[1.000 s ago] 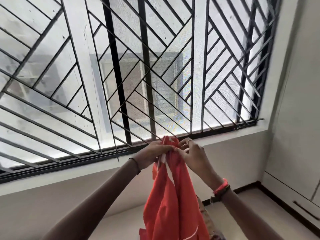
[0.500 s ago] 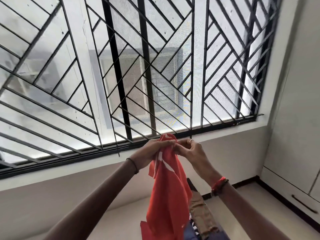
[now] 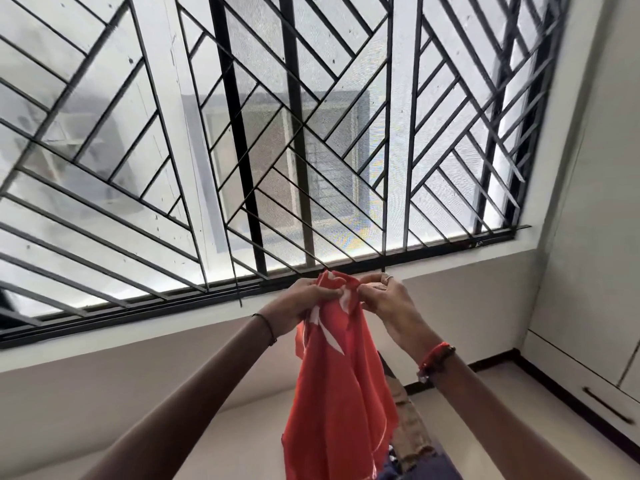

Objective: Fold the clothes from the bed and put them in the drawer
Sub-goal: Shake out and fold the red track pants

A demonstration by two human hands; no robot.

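A red garment [image 3: 339, 393] with white stripes hangs in the air in front of the window. My left hand [image 3: 301, 303] grips its top edge from the left. My right hand [image 3: 388, 299] pinches the same edge from the right, fingers close to the left hand's. The cloth droops in loose folds down to the bottom of the view. Below it lie a brown garment [image 3: 412, 431] and a dark blue one [image 3: 436, 469], partly hidden by the red cloth. The bed itself is out of sight.
A large window with a black diagonal grille [image 3: 277, 150] fills the wall ahead. A white cabinet with a drawer and dark handle [image 3: 609, 407] stands at the right. Pale floor [image 3: 485, 379] lies between the clothes and the cabinet.
Both hands have dropped slightly lower in the view while holding the red garment's top edge. The camera tilted, so more of the clothes underneath shows.
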